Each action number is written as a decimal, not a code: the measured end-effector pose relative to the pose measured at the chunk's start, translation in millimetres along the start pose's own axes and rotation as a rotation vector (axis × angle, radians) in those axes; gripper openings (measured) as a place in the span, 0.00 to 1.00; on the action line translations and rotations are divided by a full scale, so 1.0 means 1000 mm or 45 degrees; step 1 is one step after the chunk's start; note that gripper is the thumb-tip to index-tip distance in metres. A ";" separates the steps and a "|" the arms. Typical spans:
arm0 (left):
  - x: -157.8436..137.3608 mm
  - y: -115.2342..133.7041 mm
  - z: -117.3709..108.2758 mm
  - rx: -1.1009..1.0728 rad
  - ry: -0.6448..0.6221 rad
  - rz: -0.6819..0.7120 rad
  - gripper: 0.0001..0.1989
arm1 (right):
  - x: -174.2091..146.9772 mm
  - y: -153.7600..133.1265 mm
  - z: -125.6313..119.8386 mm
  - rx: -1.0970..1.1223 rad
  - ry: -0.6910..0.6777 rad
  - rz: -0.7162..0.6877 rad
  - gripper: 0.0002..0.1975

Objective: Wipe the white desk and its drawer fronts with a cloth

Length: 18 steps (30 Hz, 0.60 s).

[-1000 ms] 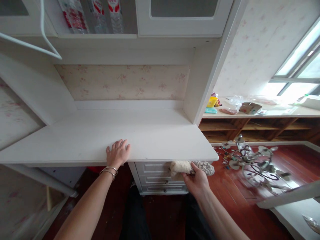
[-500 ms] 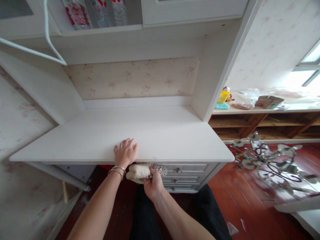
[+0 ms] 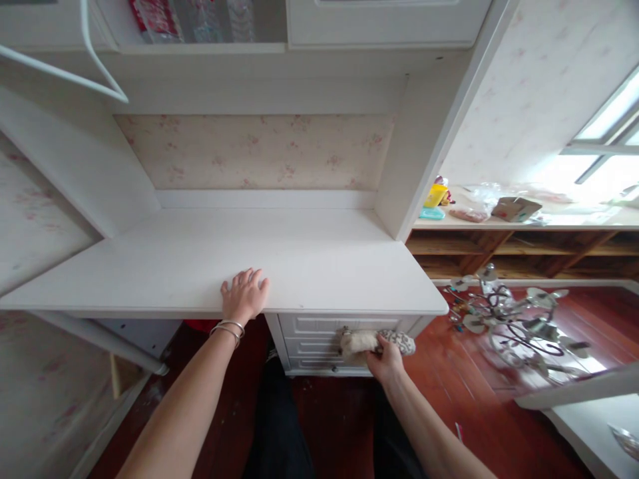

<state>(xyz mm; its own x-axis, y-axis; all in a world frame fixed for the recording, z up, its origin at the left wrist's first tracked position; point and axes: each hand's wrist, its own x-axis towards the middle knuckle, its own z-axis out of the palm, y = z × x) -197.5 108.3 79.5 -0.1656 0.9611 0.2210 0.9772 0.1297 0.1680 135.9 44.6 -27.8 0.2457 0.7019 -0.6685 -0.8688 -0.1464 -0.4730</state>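
Cloth (image 3: 375,340), a soft bundled rag (part fluffy cream, part spotted), sits pressed against the white drawer fronts (image 3: 319,336) under the near right edge of the desk top (image 3: 299,259), with the right hand (image 3: 385,362) closed around its near side. It looks light, limp and easy to crush, so a full-fist hold at the middle suits it best. Left hand (image 3: 243,294) lies flat with fingers spread on the desk's near edge, 2 bangles (image 3: 227,327) at the wrist, holding nothing.

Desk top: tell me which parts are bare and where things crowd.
The white desk top is bare from the back wall to the front edge, apart from the left hand resting flat on that edge. The side counter and the floor round the chandelier are cluttered. The right hand presses a cloth against the drawers.
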 end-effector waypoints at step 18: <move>-0.002 -0.001 0.003 0.015 0.062 0.002 0.24 | -0.100 0.000 0.069 0.038 -0.076 0.099 0.10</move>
<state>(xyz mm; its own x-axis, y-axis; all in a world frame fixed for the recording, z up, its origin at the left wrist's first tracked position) -197.4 106.9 76.1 -0.1698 0.9484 0.2677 0.9789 0.1311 0.1566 81.7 22.7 78.3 0.1515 0.7296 -0.6669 -0.8970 -0.1820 -0.4029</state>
